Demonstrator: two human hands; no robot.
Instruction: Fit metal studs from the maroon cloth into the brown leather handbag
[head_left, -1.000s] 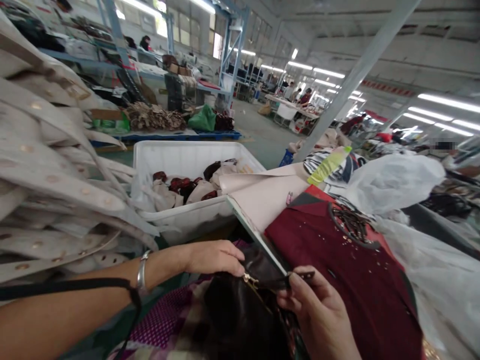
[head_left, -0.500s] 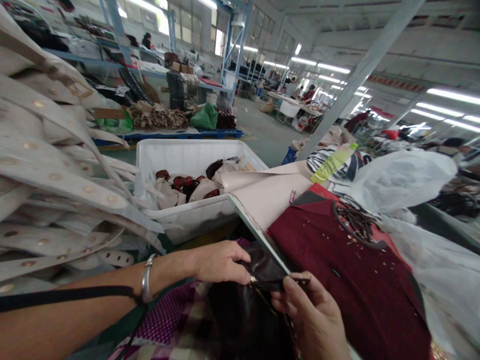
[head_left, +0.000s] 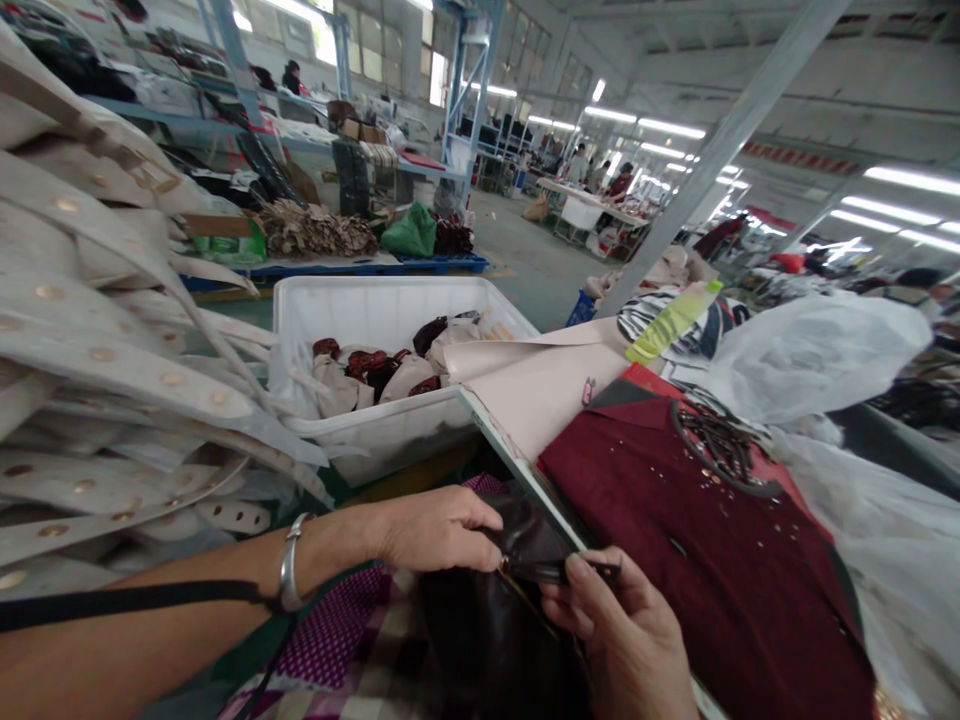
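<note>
A dark brown leather bag (head_left: 495, 630) lies over my lap, with a brassy zip or metal edge showing near its top. My right hand (head_left: 626, 625) pinches a short dark leather strap (head_left: 551, 571) between thumb and fingers, and the strap's end sticks out past the thumb. At the strap's other end, my left hand (head_left: 446, 530) is closed, thumb against forefinger, on a small metal fitting (head_left: 504, 563), mostly hidden by the fingertips. Under the bag is a purple and checked cloth (head_left: 337, 640).
Cream straps with metal eyelets (head_left: 112, 370) are heaped at the left. A white bin (head_left: 375, 440) holds cream and dark red pieces. On the table at right lie maroon cloth (head_left: 660, 530) with dark strips (head_left: 724, 450), a yellow-green strip (head_left: 673, 322) and clear plastic (head_left: 825, 355).
Both hands stay almost in place, still holding the strap and fitting. The strap has shifted slightly between them, and the view has turned a little.
</note>
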